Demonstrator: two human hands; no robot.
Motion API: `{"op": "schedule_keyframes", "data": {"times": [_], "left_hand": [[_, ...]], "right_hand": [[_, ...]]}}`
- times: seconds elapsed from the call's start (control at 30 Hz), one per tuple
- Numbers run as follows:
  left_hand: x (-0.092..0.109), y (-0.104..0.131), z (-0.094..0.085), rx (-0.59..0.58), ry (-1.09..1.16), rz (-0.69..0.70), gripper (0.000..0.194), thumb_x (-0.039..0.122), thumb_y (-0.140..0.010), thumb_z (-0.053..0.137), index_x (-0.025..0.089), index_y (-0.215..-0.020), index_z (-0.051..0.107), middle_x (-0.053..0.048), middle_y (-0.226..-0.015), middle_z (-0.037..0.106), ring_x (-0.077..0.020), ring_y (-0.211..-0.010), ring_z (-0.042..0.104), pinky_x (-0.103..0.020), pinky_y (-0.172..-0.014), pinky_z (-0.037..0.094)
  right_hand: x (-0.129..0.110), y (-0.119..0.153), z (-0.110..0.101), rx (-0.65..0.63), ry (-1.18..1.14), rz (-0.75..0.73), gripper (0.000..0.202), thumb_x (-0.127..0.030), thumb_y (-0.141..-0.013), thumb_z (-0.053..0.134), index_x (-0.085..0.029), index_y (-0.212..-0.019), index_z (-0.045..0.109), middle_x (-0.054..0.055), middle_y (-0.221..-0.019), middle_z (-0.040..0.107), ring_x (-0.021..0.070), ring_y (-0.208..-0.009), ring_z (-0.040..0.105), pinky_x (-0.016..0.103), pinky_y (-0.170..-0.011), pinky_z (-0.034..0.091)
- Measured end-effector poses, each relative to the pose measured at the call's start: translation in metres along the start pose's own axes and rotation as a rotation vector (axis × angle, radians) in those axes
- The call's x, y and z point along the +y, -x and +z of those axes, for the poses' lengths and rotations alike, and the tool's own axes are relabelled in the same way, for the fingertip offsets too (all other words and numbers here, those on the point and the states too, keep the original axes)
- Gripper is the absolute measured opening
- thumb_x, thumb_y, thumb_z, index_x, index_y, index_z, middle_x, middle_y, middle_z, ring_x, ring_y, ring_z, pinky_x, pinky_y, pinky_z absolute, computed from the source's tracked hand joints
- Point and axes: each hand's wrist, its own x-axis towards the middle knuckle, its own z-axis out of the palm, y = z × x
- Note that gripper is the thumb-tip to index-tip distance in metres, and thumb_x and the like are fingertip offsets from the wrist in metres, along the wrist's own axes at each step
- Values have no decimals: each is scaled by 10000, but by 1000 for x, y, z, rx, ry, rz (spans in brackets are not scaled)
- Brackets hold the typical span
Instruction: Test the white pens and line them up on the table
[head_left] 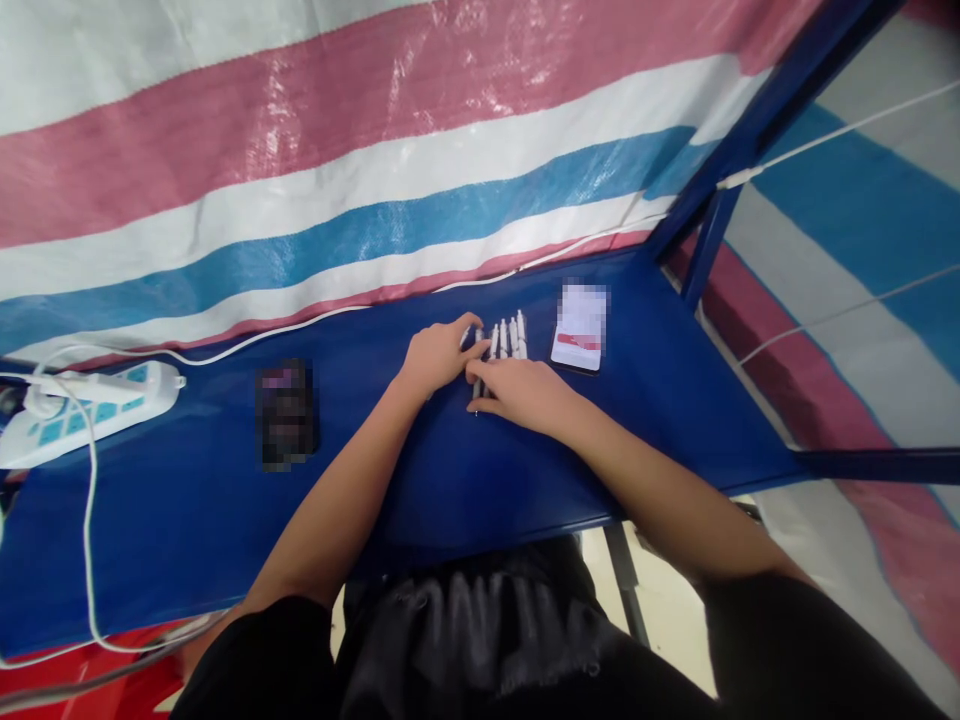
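Side by side on the blue table lie several white pens (pixel 512 338), their tips pointing away from me. Left of them are darker, greyish pens (pixel 478 372), partly covered by my fingers. My left hand (pixel 441 355) is closed at their far end, index finger and thumb curled around them. My right hand (pixel 517 388) grips the same pens from the near right, its thumb and fingers bent at their lower end. It also hides the lower ends of the white pens. How many pens each hand holds is hard to make out.
A lit phone (pixel 579 335) lies right of the pens. Left of my arm is a dark, blurred-out object (pixel 286 412). A white power strip (pixel 97 410) with cables sits at the left end. Striped sheeting (pixel 360 230) hangs behind the table (pixel 480 490); a blue metal frame (pixel 712 220) stands at right.
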Motion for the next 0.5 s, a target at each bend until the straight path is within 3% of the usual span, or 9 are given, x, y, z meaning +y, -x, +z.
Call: {"op": "schedule_keyframes", "data": {"times": [0.13,0.27,0.4,0.5], "left_hand": [[2,1,1,1,7,-53,395,539,-1015,700,258,-1292,727,-83,-914,752,-303,-887,724,-334,-816,499],[-7,0,-2,87,214,-79,385,477,-1069,613,206,-1325,710,-51,-816,725,-265,-840,712,-312,-793,489],[-19,-2,-6,166,395,-121,375,389,-1094,491,184,-955,772,-36,-745,694,-206,-751,660,-300,-762,477],[-22,-4,-6,164,519,-201,415,331,-1078,434,189,-829,734,-17,-665,635,-179,-661,609,-285,-661,453]], "right_hand": [[4,0,-1,-37,-39,12,274,-416,-1017,791,-276,-1224,677,31,-1117,813,240,-964,758,296,-656,369],[5,3,-4,-35,-53,-23,272,-393,-1019,791,-267,-1234,682,32,-1062,811,223,-930,745,289,-666,381],[3,6,-9,-23,-26,0,238,-350,-1035,767,-251,-1235,686,48,-1106,816,232,-969,752,299,-712,419],[3,6,-11,-8,2,38,217,-344,-1049,745,-244,-1232,688,60,-1133,816,248,-1014,756,306,-721,423]]}}
